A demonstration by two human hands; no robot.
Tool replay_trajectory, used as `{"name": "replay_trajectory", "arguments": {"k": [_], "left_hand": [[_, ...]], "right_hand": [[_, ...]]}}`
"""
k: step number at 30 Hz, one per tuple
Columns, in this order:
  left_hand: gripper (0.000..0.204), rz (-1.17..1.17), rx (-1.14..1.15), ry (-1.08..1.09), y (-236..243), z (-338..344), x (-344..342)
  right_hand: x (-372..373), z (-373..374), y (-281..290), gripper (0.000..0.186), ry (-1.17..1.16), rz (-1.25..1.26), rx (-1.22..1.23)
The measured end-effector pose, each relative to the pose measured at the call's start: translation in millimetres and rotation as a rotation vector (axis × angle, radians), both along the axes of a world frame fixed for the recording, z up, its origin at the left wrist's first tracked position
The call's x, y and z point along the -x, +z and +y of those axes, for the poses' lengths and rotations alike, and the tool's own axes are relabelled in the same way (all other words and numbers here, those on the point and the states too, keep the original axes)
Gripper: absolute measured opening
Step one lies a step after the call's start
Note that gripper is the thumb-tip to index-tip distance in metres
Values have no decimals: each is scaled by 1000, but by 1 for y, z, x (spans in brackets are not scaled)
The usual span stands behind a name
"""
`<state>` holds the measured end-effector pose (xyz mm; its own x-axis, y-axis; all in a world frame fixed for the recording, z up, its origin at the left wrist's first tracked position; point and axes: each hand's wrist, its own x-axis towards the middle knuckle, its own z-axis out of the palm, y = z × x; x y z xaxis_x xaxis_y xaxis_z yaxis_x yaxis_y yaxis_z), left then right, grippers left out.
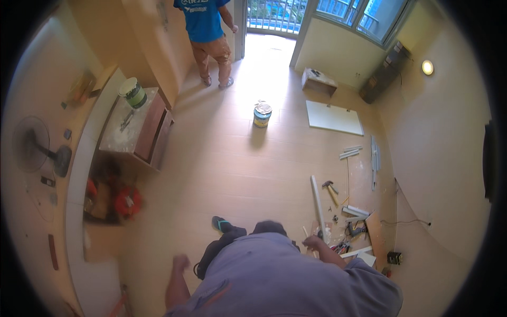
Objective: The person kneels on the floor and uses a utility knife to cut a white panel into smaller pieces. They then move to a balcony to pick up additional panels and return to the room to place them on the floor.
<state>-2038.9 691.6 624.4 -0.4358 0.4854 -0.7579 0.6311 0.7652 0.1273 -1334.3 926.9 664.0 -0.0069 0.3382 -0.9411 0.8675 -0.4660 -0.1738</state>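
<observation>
My left hand (181, 262) hangs at my left side above the bare floor; it is small and smeared, so its fingers cannot be told apart. My right hand (312, 242) is at my right side with its fingers curled in. Whatever it may hold is hidden. A thin pale strip (306, 231) shows right beside that hand. Close by on the floor lie a long white strip (318, 206), a claw hammer (331, 193) with a wooden handle, and a dark power tool (356, 231).
A paint bucket (262, 114) stands mid-floor. A person (206, 31) in a blue shirt is near the balcony door. On the left, a green-banded bucket (132, 93) sits on a cabinet (122, 127), near a fan (47, 150). A white panel (334, 117) lies far right.
</observation>
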Motion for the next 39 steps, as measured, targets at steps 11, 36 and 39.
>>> {"name": "replay_trajectory", "arguments": {"k": [11, 36, 39], "left_hand": [[33, -384, -872, 33, 179, 522, 44], [25, -323, -169, 7, 64, 541, 68], [23, -279, -247, -7, 59, 610, 109]], "right_hand": [[192, 150, 2, 42, -110, 257, -400], [142, 645, -58, 26, -178, 51, -306], [210, 674, -41, 27, -196, 100, -199]]}}
